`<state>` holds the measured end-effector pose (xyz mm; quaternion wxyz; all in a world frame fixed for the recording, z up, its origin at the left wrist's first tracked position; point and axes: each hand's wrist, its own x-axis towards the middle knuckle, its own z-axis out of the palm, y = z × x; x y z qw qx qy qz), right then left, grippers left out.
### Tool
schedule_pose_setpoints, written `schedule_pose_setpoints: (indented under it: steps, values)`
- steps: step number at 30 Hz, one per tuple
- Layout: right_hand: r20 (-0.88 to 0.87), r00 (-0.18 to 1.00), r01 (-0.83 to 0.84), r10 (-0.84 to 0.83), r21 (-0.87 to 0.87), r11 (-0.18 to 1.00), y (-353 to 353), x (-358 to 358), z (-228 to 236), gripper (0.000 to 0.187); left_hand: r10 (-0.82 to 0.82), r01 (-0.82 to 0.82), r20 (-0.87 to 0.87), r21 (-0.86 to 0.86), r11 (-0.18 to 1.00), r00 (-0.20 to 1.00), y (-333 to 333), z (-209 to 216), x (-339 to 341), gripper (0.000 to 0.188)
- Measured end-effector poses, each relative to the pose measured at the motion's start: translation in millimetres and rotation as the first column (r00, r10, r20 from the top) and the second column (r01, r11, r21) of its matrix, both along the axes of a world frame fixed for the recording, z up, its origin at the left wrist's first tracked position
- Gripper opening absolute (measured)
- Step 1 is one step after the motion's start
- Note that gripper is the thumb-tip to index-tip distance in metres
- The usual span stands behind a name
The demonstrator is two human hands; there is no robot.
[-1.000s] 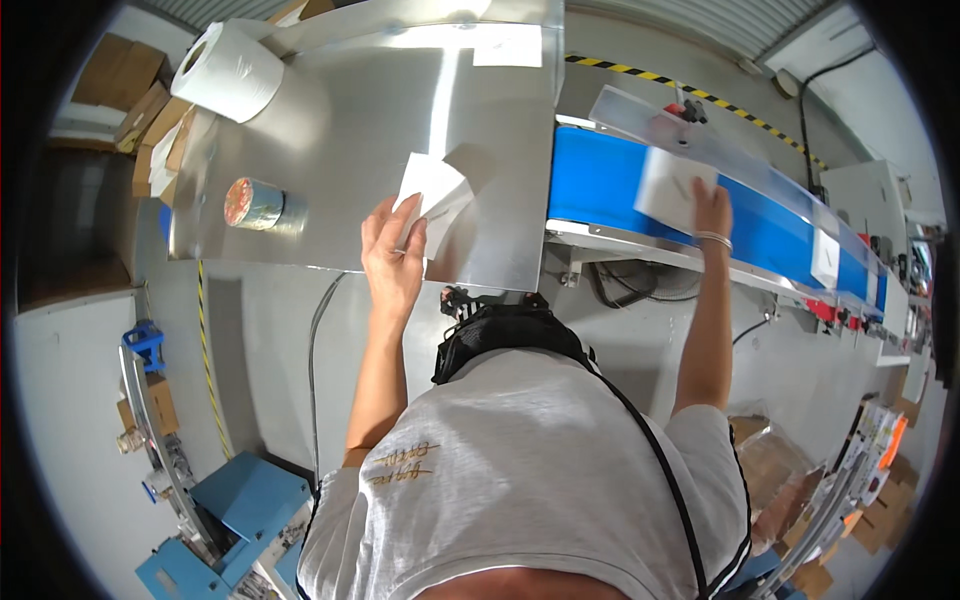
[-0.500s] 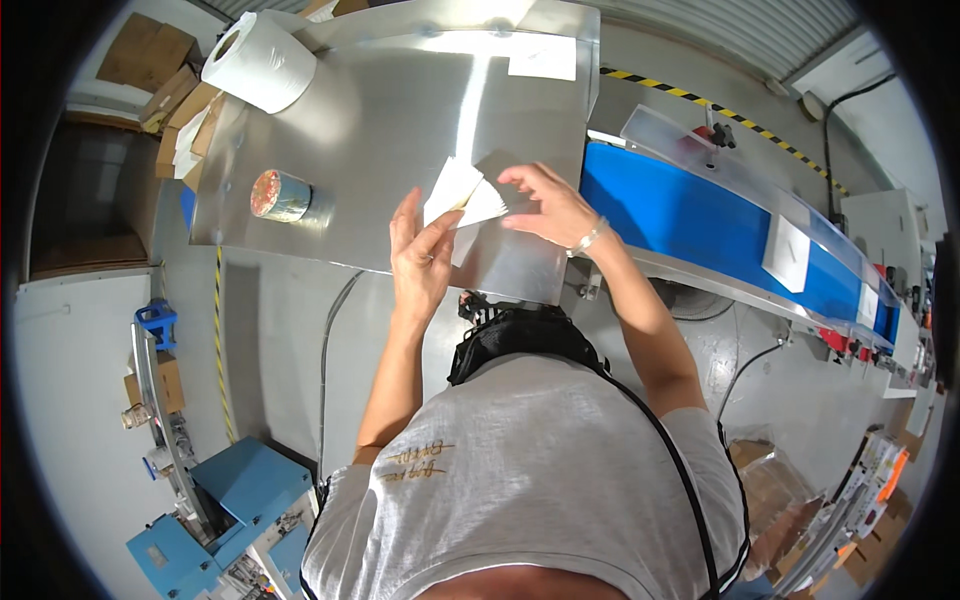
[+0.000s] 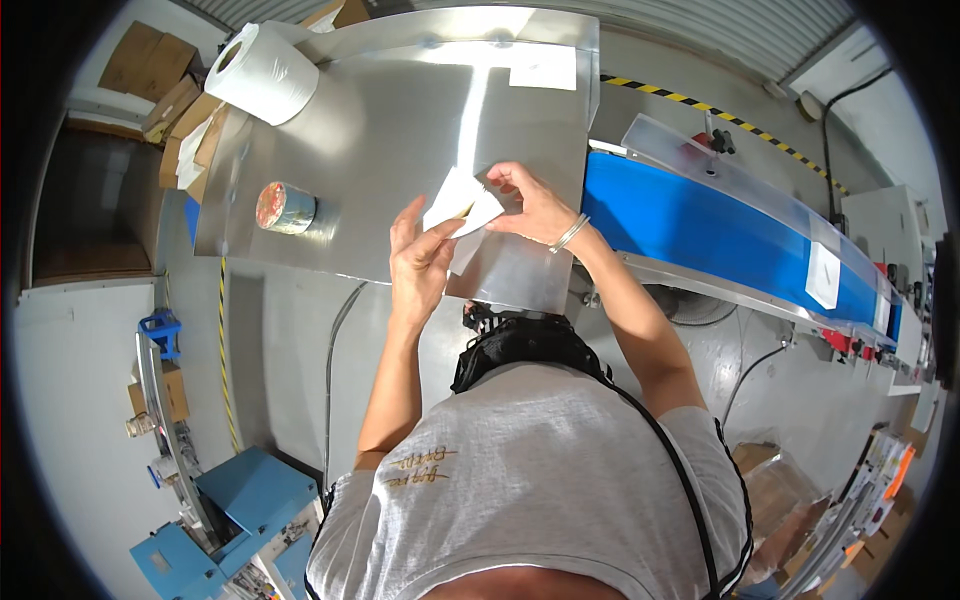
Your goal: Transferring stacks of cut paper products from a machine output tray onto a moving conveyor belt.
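Over the near part of the metal table, my left hand (image 3: 420,262) is closed on a small stack of white paper sheets (image 3: 458,192), thumb on top. The sheets are slightly fanned, with a yellowish patch showing between them. From the other side my right hand (image 3: 538,212) reaches in with curled fingers, its fingertips at the stack's right edge. Whether they pinch a single sheet is too small to tell. Just below the stack, a pale patch, either paper or a reflection, shows on the table.
Left on the metal table (image 3: 380,120) stand a patterned round tin (image 3: 287,208) and a big white roll (image 3: 262,75). A white sheet (image 3: 543,69) lies at the far edge. To the right runs a blue conveyor belt (image 3: 690,225) carrying a white flat packet (image 3: 824,275), with a clear guard (image 3: 690,155) alongside.
My right hand has moved left, its fingers from spread apart to curled at the stack's edge. The white packet on the belt has travelled farther right.
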<state>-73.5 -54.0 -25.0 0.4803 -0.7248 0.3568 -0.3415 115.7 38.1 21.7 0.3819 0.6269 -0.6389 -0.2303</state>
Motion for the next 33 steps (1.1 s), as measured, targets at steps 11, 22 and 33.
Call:
schedule_pose_setpoints:
  steps: [11,22,33]
  values:
    - [-0.135,0.991,-0.042,0.002,-0.296,0.954,-0.2,-15.2,-15.6,0.048,-0.023,0.023,0.006,0.082,0.996,1.000,-7.4,14.1,-5.9,0.025]
    - [-0.276,0.523,0.849,-0.806,0.085,0.521,47.9,-281.8,-54.0,0.035,0.076,0.016,0.414,-0.215,0.976,0.907,-7.4,7.1,-7.5,0.022]
    - [-0.442,-0.110,0.682,-0.890,-0.685,0.256,77.0,-423.3,-33.4,0.056,-0.469,0.543,0.353,-0.149,0.826,0.810,-11.8,20.1,-118.8,0.029]
